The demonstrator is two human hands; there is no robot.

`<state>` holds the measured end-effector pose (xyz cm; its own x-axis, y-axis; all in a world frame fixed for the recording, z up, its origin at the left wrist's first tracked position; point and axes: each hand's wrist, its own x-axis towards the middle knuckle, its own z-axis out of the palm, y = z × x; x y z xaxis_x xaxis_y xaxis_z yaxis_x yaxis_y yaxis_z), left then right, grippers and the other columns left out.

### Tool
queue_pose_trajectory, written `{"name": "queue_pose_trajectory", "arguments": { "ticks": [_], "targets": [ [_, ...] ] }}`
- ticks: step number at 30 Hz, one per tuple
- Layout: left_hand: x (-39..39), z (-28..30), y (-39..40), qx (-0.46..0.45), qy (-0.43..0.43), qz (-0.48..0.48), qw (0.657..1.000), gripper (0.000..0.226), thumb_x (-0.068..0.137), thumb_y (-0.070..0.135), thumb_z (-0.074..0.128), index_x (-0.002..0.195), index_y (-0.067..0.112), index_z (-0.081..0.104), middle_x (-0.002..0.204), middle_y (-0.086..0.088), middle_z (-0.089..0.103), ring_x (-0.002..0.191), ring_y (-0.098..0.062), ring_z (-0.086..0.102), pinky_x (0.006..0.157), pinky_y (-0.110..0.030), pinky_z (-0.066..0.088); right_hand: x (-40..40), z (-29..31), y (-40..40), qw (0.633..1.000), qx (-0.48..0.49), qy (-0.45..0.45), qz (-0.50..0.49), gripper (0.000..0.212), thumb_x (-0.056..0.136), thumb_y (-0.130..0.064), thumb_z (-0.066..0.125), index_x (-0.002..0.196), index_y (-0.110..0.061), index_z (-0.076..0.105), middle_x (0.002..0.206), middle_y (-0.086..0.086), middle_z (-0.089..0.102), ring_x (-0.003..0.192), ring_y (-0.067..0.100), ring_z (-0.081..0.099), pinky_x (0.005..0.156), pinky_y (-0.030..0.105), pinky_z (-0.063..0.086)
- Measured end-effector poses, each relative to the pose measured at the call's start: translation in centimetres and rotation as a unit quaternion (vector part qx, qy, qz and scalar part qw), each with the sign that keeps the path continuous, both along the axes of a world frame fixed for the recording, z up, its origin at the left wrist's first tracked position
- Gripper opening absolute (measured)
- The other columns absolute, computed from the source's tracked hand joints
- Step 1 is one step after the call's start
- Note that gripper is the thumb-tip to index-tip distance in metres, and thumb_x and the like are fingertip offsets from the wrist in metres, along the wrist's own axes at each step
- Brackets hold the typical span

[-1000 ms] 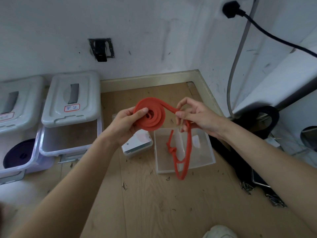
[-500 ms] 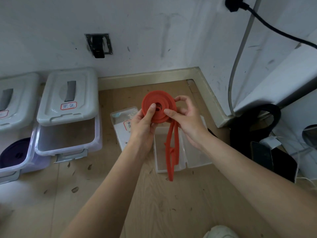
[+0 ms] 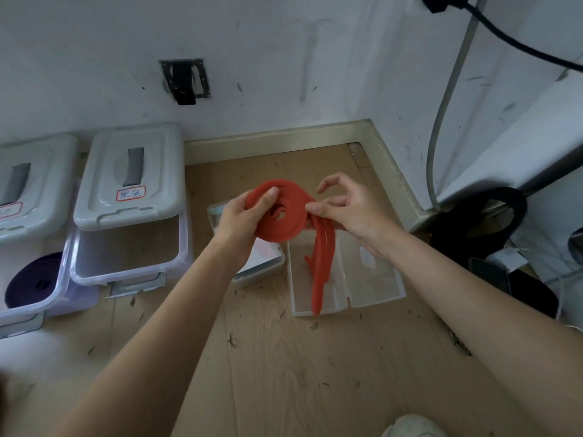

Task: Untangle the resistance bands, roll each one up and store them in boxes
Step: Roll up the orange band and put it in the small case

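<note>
The pale wooden floor [image 3: 284,357] carries two grey-lidded clear plastic storage boxes [image 3: 129,209] at 9 o'clock. Mid-frame, the red rubber resistance band [image 3: 284,216], a flat upright disc half a second ago, now tilts as a looser coil above the small clear open box [image 3: 372,279], its tail hanging at 6 o'clock. The left hand [image 3: 243,222] grips the coil with curled fingers; the right hand [image 3: 347,209] pinches the strand at 3 o'clock.

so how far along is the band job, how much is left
Done, it seems: a purple band lies coiled in the far left box. In hand: the left hand grips the red band coil, the right hand pinches where its unrolled tail hangs. Left: finish rolling, then box it; the second box looks empty.
</note>
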<state>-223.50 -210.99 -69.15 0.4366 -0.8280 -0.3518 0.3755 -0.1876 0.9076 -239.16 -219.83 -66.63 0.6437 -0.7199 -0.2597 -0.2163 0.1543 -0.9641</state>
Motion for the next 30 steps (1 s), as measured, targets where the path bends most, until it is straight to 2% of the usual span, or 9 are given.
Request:
{"name": "queue_pose_trajectory", "arguments": {
  "ticks": [8,11,14,18,21,23,25,27,30],
  "targets": [
    [-3.0,-0.3,-1.6,0.002,0.087,0.212,0.973,0.010,0.088,0.030,0.062,0.090,0.020,0.059,0.093,-0.001,0.066,0.089,-0.015,0.064,0.079,-0.029,0.053,1.0,-2.7,3.9,0.991,0.010,-0.063,-0.115,0.018,0.088,-0.014,0.062,0.100,-0.022,0.050,0.092,0.005,0.072,0.085,0.016,0.070,0.080,0.029,0.055],
    [-4.0,-0.7,-1.9,-0.009,0.110,0.252,0.961,0.017,0.088,0.033,0.061,0.097,0.019,0.060,0.093,0.000,0.066,0.086,-0.012,0.064,0.075,-0.026,0.054,1.4,-3.1,4.7,0.977,0.025,-0.118,-0.178,0.018,0.087,-0.016,0.064,0.098,-0.021,0.051,0.086,0.000,0.072,0.077,0.009,0.068,0.072,0.022,0.052],
    [-4.0,-0.6,-2.1,-0.044,0.106,0.263,0.958,0.012,0.088,0.031,0.061,0.092,0.020,0.060,0.093,0.000,0.066,0.086,-0.010,0.064,0.081,-0.024,0.053,1.6,-2.8,4.5,0.979,0.013,-0.118,-0.167,0.024,0.083,-0.020,0.069,0.098,-0.024,0.051,0.082,-0.001,0.073,0.074,0.010,0.068,0.067,0.020,0.052],
    [-4.1,-0.6,-1.6,-0.066,0.089,0.192,0.975,0.009,0.087,0.030,0.060,0.093,0.023,0.061,0.096,0.000,0.067,0.094,-0.015,0.065,0.086,-0.028,0.051,1.2,-2.6,3.6,0.982,-0.010,-0.064,-0.179,0.025,0.083,-0.012,0.068,0.096,-0.027,0.052,0.082,0.005,0.074,0.078,0.021,0.070,0.079,0.034,0.055],
    [-1.1,-0.2,0.0,-0.040,0.000,-0.001,0.999,0.022,0.077,0.030,0.067,0.097,0.022,0.064,0.092,0.005,0.072,0.090,-0.010,0.067,0.074,-0.019,0.053,-0.4,-1.3,1.5,0.991,0.003,-0.046,-0.122,0.026,0.081,-0.005,0.068,0.098,-0.021,0.056,0.080,0.006,0.074,0.075,0.022,0.072,0.075,0.033,0.056],
    [1.3,0.8,0.7,0.007,-0.098,-0.147,0.984,0.035,0.066,0.037,0.069,0.099,0.025,0.064,0.089,0.011,0.071,0.083,-0.004,0.067,0.064,-0.013,0.052,-1.2,-0.3,0.5,0.999,-0.036,0.000,-0.031,0.026,0.079,-0.004,0.069,0.097,-0.022,0.060,0.081,0.006,0.074,0.076,0.022,0.072,0.070,0.028,0.057],
    [2.0,1.6,0.5,0.040,-0.192,-0.244,0.950,0.037,0.065,0.044,0.068,0.098,0.029,0.064,0.090,0.010,0.070,0.081,-0.003,0.067,0.063,-0.014,0.052,-0.9,0.4,0.3,0.997,-0.071,0.025,0.031,0.026,0.079,-0.007,0.070,0.096,-0.024,0.062,0.082,0.003,0.075,0.077,0.020,0.072,0.068,0.024,0.056],
    [1.5,1.9,0.1,0.029,-0.212,-0.224,0.951,0.031,0.066,0.043,0.068,0.094,0.031,0.063,0.090,0.008,0.069,0.080,-0.003,0.066,0.066,-0.015,0.052,-0.3,0.8,0.2,0.996,-0.076,0.017,0.041,0.027,0.077,-0.010,0.072,0.097,-0.025,0.063,0.082,0.002,0.075,0.076,0.019,0.072,0.067,0.023,0.056],
    [0.8,1.6,0.2,-0.030,-0.157,-0.105,0.982,0.028,0.065,0.036,0.071,0.091,0.030,0.065,0.088,0.008,0.070,0.078,-0.003,0.067,0.064,-0.015,0.053,-0.3,1.2,-0.1,0.998,-0.031,-0.005,0.046,0.036,0.071,-0.013,0.074,0.104,-0.025,0.065,0.084,0.005,0.075,0.078,0.020,0.072,0.069,0.024,0.056]
  ]
}}
